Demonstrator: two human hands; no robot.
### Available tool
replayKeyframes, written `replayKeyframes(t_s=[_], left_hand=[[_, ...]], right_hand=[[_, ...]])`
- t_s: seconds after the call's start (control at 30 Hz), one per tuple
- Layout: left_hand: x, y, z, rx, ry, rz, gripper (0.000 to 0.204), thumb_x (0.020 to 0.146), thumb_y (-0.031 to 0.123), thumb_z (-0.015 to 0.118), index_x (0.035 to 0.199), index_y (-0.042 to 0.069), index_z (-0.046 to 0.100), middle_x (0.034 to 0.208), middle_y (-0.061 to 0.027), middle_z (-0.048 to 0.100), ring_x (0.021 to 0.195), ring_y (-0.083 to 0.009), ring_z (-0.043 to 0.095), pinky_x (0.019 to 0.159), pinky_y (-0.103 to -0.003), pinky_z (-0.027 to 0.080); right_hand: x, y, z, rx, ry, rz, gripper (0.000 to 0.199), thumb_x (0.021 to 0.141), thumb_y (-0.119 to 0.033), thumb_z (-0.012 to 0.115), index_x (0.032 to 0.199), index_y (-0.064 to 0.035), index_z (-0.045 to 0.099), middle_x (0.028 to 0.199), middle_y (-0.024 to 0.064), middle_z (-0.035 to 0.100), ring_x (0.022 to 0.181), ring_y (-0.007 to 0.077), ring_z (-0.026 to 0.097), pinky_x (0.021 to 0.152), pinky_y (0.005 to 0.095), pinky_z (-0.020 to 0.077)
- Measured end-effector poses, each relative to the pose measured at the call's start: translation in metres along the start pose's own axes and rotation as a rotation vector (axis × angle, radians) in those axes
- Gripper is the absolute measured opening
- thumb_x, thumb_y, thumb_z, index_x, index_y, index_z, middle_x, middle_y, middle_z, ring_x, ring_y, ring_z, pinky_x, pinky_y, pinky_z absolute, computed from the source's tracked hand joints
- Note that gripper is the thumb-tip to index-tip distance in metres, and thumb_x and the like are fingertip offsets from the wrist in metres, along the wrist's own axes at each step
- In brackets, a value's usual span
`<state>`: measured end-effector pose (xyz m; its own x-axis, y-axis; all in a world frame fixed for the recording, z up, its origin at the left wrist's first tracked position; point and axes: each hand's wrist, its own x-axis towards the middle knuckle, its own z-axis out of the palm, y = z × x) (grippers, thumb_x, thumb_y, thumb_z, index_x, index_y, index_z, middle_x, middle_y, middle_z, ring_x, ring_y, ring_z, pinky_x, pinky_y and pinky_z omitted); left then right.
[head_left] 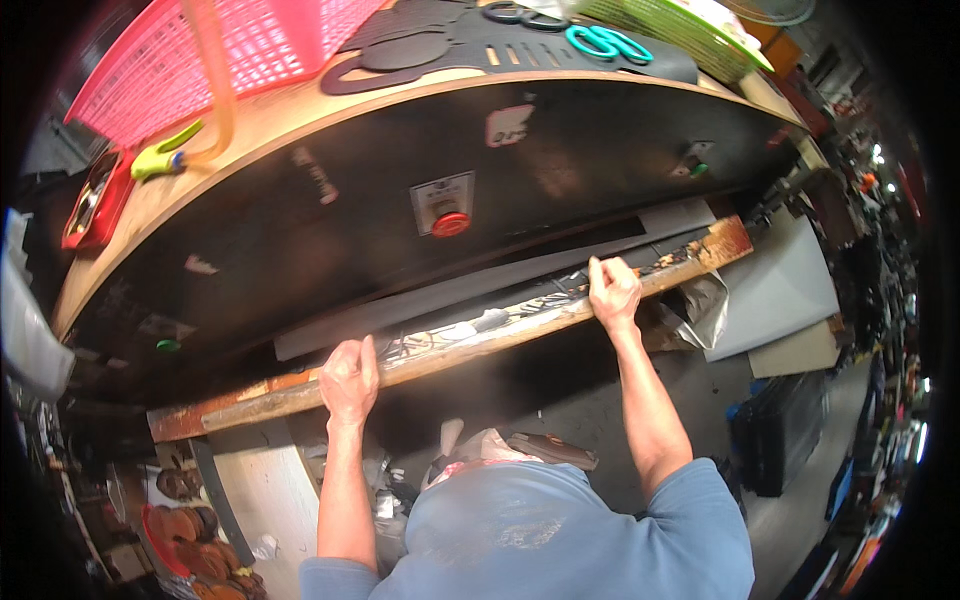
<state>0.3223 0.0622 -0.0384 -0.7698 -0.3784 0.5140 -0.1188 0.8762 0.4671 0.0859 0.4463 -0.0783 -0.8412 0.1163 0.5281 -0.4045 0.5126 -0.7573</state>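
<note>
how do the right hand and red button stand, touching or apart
Apart: the head view plainly shows black panel between the right hand and the red button.

Long, worn wooden bar (480,345), crosswise, reddish-brown toward both ends

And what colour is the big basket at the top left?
Pink; the basket shows best in the head view.
</note>
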Motion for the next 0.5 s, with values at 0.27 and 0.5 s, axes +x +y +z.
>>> replayKeyframes(t_s=[0.27,0.5], left_hand=[[0.001,0.003,0.001,-0.023,0.019,0.043,0.027,0.099,0.016,0.075,0.078,0.004,0.064,0.077,-0.0153,0.068,0.072,-0.0379,0.068,0.065,-0.046,0.053],[-0.001,0.003,0.000,-0.121,0.057,0.066,0.021,0.097,0.013,0.075,0.080,0.003,0.067,0.078,-0.0155,0.069,0.074,-0.0366,0.069,0.067,-0.045,0.055]], right_hand=[[-0.008,0.011,0.009,-0.127,-0.028,-0.036,0.031,0.099,-0.020,0.077,0.076,-0.0019,0.066,0.066,0.0107,0.061,0.058,0.0238,0.059,0.058,0.0388,0.0456],[-0.012,0.016,0.012,-0.085,-0.044,0.010,0.034,0.101,-0.023,0.075,0.078,-0.0001,0.067,0.062,0.0081,0.054,0.057,0.0144,0.049,0.056,0.0350,0.0424]])
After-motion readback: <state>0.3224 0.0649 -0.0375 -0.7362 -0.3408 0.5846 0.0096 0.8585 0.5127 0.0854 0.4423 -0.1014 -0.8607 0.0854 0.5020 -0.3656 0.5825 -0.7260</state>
